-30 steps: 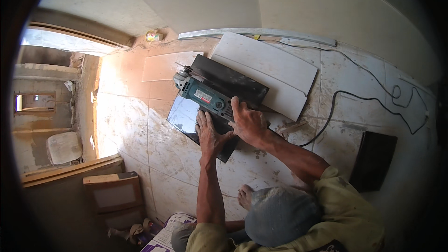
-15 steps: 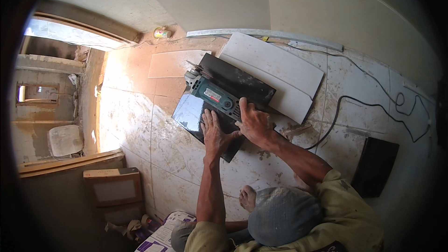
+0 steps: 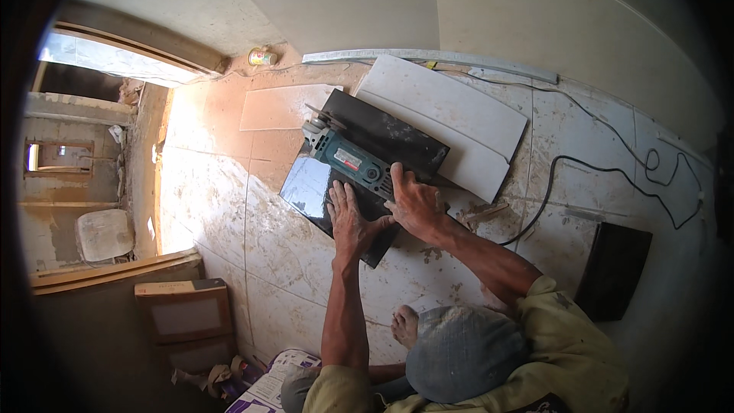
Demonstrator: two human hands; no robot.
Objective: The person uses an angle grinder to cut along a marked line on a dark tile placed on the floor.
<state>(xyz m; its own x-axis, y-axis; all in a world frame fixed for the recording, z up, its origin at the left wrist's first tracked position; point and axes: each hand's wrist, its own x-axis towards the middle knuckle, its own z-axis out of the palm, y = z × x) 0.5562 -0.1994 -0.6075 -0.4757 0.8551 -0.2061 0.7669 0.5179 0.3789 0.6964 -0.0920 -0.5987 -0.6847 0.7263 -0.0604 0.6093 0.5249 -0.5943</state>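
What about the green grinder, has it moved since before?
Yes, the green grinder shifted slightly right: its disc is now nearer the right end of the thin dusty tile.

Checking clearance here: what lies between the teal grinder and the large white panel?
In the head view, a dusty black slab lies between the grinder and white panel.

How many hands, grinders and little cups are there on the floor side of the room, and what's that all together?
Hands: 2, the left hand and the right hand
Grinder: 1
Cup: 1
Total: 4
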